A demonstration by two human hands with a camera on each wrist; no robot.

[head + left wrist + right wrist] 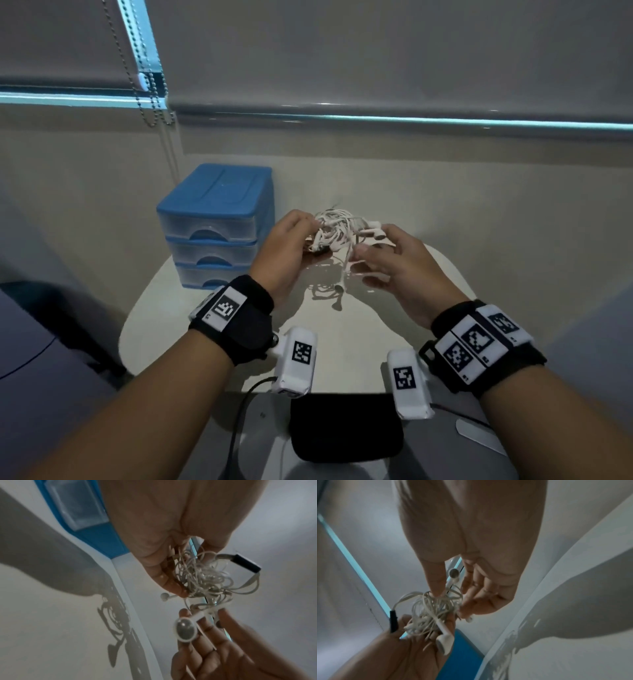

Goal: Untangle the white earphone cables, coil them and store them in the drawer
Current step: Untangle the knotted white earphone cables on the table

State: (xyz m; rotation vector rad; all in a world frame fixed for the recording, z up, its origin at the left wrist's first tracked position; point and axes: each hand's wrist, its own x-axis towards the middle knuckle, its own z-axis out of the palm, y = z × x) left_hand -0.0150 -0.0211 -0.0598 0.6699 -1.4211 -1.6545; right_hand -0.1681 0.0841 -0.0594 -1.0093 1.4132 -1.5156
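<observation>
A tangled bunch of white earphone cables (337, 228) is held in the air over the white table (342, 346), between both hands. My left hand (308, 236) grips the bunch (205, 578) from the left, fingers curled under it. My right hand (370, 246) pinches strands at its right side (436, 601), where an earbud (185, 630) lies across the fingers. Another earbud (339, 287) dangles on its cable just above the table. A small black piece (247, 563) sits in the tangle. The blue three-drawer unit (215, 219) stands just left of my left hand, all drawers closed.
A black pouch (346, 425) lies at the table's near edge. The wall and window blinds with a bead chain (150, 85) stand behind. A dark piece of furniture (41, 342) sits left of the table. The table's right edge curves past my right wrist.
</observation>
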